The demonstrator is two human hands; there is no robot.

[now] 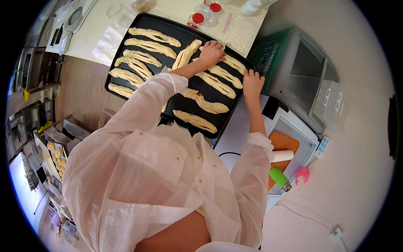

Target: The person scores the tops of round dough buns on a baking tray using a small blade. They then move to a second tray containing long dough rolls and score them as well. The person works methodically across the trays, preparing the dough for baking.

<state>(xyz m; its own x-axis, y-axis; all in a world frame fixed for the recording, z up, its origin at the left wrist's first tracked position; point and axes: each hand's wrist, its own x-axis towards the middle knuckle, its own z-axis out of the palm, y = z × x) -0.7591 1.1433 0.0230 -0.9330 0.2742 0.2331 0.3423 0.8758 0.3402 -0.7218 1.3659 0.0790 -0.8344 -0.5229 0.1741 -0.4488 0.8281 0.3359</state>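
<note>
A black baking tray (110,86) holds several pale twisted dough strips, some showing a dark filling through their slits. My left hand (212,55) bends over the far right part of the tray, fingers curled down on a dough strip (234,64); its fingertips are partly hidden. At the right end of the same strip, my right hand (253,84) has bent fingers against the dough, beside the tray's corner. Below my left wrist another dough strip (187,53) lies slantwise between the two rows. My left forearm hides some dough in the middle.
Red-lidded jars (197,18) and a pink stick (227,23) are on the table past the tray. Right of it stands a grey-and-green machine (289,71). A green bottle (280,179) and a brown board (285,142) lie nearer. Shelving (33,94) fills the left.
</note>
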